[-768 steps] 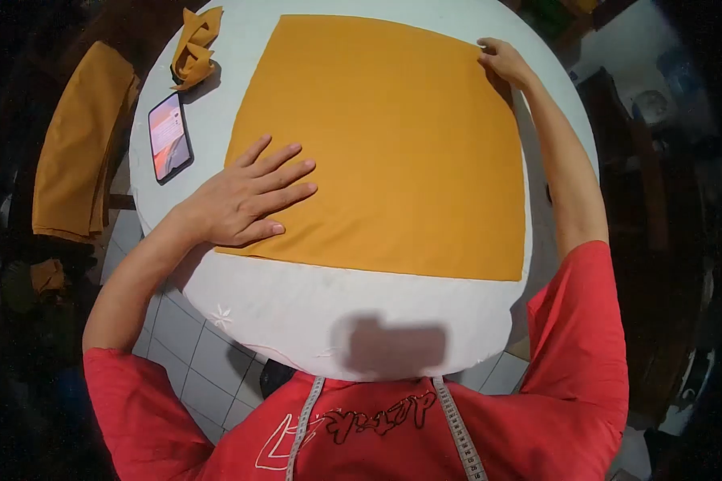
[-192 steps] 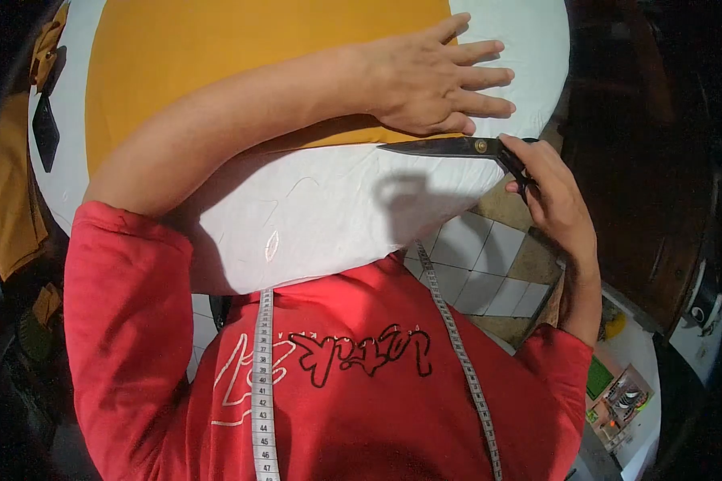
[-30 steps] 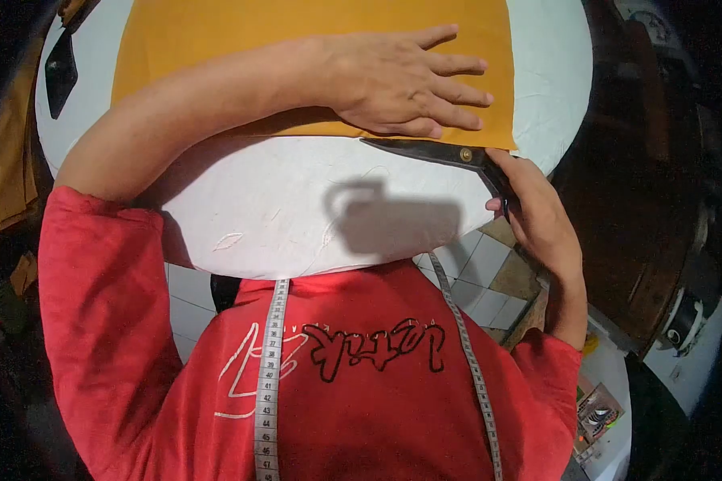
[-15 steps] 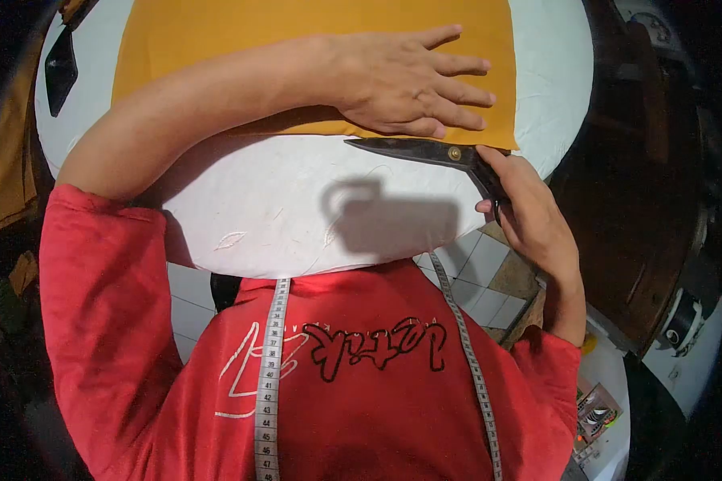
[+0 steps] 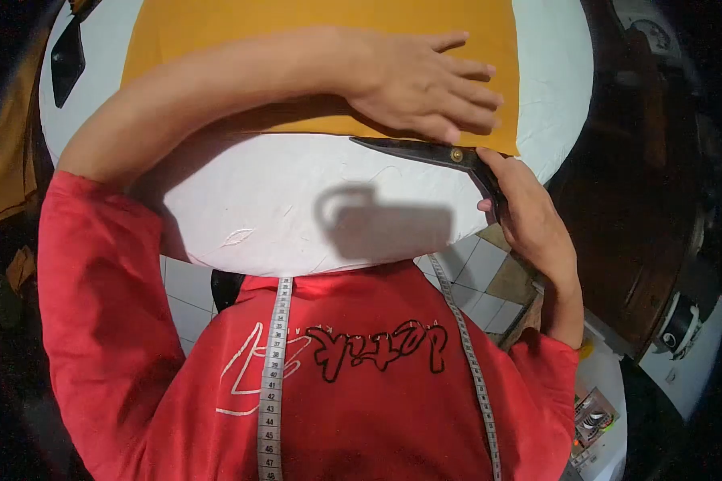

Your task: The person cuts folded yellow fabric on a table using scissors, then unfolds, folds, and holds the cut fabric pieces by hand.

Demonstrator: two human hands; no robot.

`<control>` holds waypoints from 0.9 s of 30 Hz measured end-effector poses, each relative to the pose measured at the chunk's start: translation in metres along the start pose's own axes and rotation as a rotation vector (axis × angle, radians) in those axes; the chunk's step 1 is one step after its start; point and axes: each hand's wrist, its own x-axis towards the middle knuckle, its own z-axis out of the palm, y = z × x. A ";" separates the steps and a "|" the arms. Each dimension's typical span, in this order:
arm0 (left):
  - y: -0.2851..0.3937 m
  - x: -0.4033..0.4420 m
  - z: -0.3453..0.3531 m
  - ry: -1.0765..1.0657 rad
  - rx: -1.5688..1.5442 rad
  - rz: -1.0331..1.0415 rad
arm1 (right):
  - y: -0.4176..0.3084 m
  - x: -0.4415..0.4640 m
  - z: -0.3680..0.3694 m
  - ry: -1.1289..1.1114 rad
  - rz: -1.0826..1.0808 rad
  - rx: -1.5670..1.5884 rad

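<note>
Mustard-yellow fabric (image 5: 241, 40) lies spread over a white, cloth-like surface (image 5: 257, 184). My left hand (image 5: 425, 84) is over the fabric near its right side, palm down with fingers spread; it is slightly blurred, and I cannot tell whether it presses on the cloth. My right hand (image 5: 529, 200) is wrapped round the handles of large black fabric shears (image 5: 433, 152). Their blades look closed and point left along the fabric's near edge. Part of the handles is hidden by my fingers.
A black diamond-shaped object (image 5: 68, 62) rests on the white surface at far left. A measuring tape (image 5: 271, 377) hangs down both sides of my red shirt (image 5: 361, 417). Dark wooden furniture (image 5: 626, 200) stands to the right, and tiled floor (image 5: 477, 276) shows below the surface's edge.
My left hand has shifted slightly right and toward me, its fingers a little closer together. The shears and my right hand have barely moved. The view has shifted slightly.
</note>
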 end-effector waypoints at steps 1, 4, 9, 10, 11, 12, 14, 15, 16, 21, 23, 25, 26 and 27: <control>-0.005 0.000 -0.013 -0.058 -0.052 0.001 | 0.000 -0.001 0.001 0.008 -0.005 0.000; -0.009 0.000 -0.018 -0.175 -0.137 -0.020 | 0.016 -0.005 0.007 0.027 -0.045 -0.008; 0.005 -0.035 0.007 -0.131 0.101 0.039 | 0.023 -0.005 0.008 -0.016 -0.035 -0.039; 0.005 -0.036 0.011 -0.109 0.101 0.041 | 0.023 -0.006 0.007 -0.020 -0.035 -0.035; 0.006 -0.036 0.015 -0.087 0.108 0.042 | 0.024 -0.006 0.007 -0.021 -0.039 -0.035; 0.006 -0.037 0.018 -0.064 0.113 0.042 | 0.023 -0.006 0.007 -0.024 -0.043 -0.034; 0.006 -0.038 0.019 -0.048 0.123 0.042 | 0.023 -0.004 0.007 -0.020 -0.052 -0.031; 0.006 -0.038 0.020 -0.042 0.125 0.043 | 0.022 -0.003 0.007 -0.019 -0.056 -0.036; 0.006 -0.037 0.020 -0.034 0.125 0.044 | 0.021 -0.002 0.007 -0.020 -0.060 -0.040; 0.007 -0.041 0.019 -0.059 0.016 0.008 | 0.017 0.002 0.007 -0.025 -0.058 -0.045; 0.008 -0.043 0.016 -0.098 -0.089 -0.026 | 0.016 0.003 0.008 -0.024 -0.051 -0.042; 0.011 -0.045 0.014 -0.070 -0.041 -0.042 | 0.016 0.003 0.008 -0.018 -0.056 -0.023; 0.013 -0.047 0.014 -0.036 0.004 -0.054 | 0.016 0.002 0.009 -0.013 -0.056 -0.007; 0.016 -0.048 0.014 -0.002 0.050 -0.066 | 0.017 0.002 0.009 -0.009 -0.057 0.008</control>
